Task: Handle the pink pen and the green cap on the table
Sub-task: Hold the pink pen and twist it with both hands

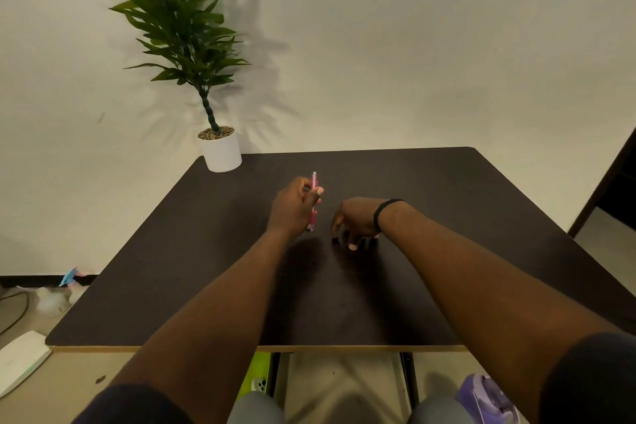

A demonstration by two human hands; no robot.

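The left hand (pixel 294 206) is raised a little above the dark table (pixel 447 203), its fingers (pixel 318 192) closed around the pink pen (pixel 313 198); the pen stands nearly upright, its pale upper end poking out above the thumb and its lower end showing below the palm, close over the table surface. The right hand (pixel 356 222) is just beside it, well apart from the pen itself; it is turned palm down with the fingertips curled onto the table, a black band (pixel 387 212) around the wrist; whether those fingers pinch anything I cannot tell, since the spot beneath them is dark and hidden by the hand; the green cap is not visible anywhere on the table. At the far left corner of the table stands a white pot (pixel 222 151) holding a leafy green plant (pixel 179 21), against a plain pale wall; both forearms reach in from the near edge, with dark sleeves at the bottom.
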